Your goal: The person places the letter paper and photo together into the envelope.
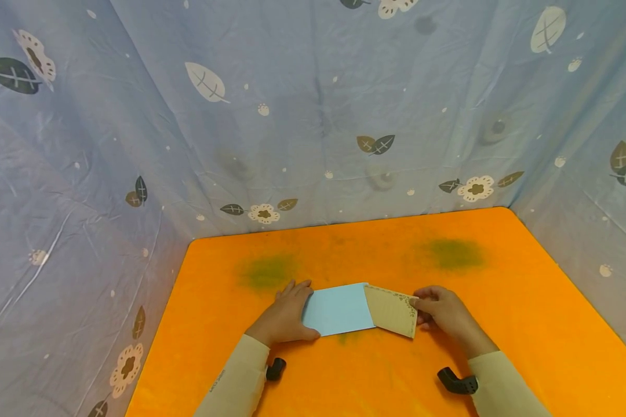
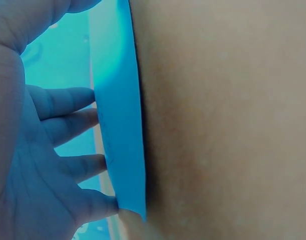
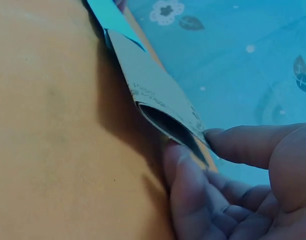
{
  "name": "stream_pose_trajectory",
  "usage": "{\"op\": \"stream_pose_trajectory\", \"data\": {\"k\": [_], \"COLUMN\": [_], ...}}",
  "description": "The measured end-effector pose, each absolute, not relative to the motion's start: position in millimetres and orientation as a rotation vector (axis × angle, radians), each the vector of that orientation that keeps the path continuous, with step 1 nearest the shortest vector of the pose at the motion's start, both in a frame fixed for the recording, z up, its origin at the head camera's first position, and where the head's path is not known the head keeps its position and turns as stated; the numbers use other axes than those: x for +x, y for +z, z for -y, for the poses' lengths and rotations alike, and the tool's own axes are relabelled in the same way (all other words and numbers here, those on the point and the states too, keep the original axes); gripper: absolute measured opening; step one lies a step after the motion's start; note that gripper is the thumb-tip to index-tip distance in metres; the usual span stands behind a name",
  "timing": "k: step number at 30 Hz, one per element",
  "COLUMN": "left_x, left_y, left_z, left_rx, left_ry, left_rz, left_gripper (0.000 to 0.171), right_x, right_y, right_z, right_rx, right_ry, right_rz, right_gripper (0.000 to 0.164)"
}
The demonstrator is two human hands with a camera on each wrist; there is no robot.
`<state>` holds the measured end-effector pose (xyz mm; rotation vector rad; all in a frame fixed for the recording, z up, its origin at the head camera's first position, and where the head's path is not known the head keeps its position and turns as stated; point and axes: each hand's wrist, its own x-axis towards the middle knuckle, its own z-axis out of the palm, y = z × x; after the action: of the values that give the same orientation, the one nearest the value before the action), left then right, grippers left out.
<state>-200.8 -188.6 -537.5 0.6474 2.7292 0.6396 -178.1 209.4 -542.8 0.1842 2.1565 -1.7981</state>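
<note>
The left hand [image 1: 287,315] lies flat, fingers [image 2: 67,100] straight, pressing the left edge of the light blue sheet [image 1: 339,310] on the orange counter [image 1: 527,301]. The sheet enters a tan envelope [image 1: 393,310]; its ornamental print is too small to read. The right hand [image 1: 443,313] pinches the envelope's open right end between thumb and curled fingers [image 3: 185,185].

An orange table [image 1: 527,301] is seen, and two greenish stains [image 1: 268,271] are found on its far part. Behind and beside it, a blue cloth [image 1: 313,116] printed with leaves and flowers is hung.
</note>
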Motion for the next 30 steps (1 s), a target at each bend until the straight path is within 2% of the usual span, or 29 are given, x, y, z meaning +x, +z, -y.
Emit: {"op": "stream_pose_trajectory", "data": {"k": [4,12,30], "left_x": [-200.7,-200.0,-200.9], "left_y": [-536.8,-534.7,-537.0], "left_z": [188.7,187.9,187.6], "left_rx": [0.649,0.652,0.648], "left_ry": [0.639,0.637,0.644], "left_rz": [-2.728,-2.726,-2.722], "left_gripper": [0.103,0.102,0.102], "right_x": [-173.1,-168.4,-175.6], "right_y": [-539.9,-535.9,-537.1], "right_z": [-211.7,-214.1,-205.8], "right_rx": [0.224,0.201,0.226], "right_ry": [-1.779,-1.746,-1.736], "right_rz": [-2.135,-2.125,-2.245], "right_gripper": [0.044,0.026,0.024]}}
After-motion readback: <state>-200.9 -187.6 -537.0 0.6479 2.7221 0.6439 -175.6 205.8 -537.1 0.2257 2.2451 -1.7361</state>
